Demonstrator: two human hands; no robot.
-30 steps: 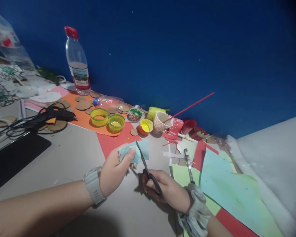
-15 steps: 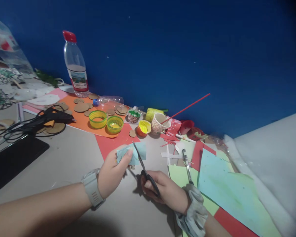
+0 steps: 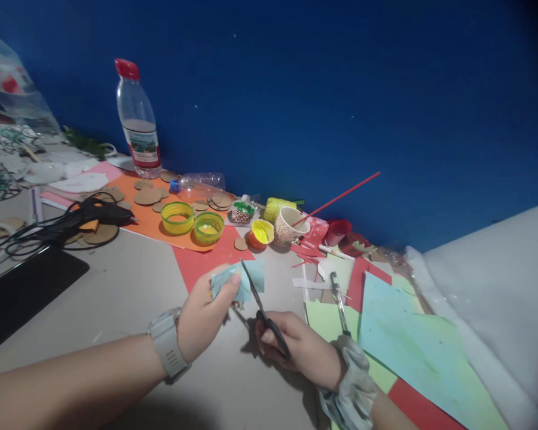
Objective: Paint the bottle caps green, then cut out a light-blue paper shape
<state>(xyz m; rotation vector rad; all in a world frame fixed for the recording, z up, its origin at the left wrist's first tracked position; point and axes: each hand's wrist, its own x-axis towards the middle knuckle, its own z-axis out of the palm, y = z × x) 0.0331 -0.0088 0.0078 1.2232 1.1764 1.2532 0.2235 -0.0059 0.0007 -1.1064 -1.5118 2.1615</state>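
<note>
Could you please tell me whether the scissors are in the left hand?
No, the right hand holds the black-handled scissors, while the left hand grips a piece of light-blue paper.

head view shifted slightly | red-capped bottle (image 3: pixel 138 131) now lower in view

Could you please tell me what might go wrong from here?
1. The scissors in the right hand have their blades near the thumb of the left hand, so a slip might nick it.
2. The blue paper is pinched toward one end, so its free end could bend and spoil the cut.
3. The red stick juts well out of the cup; a knock might tip it.
</note>
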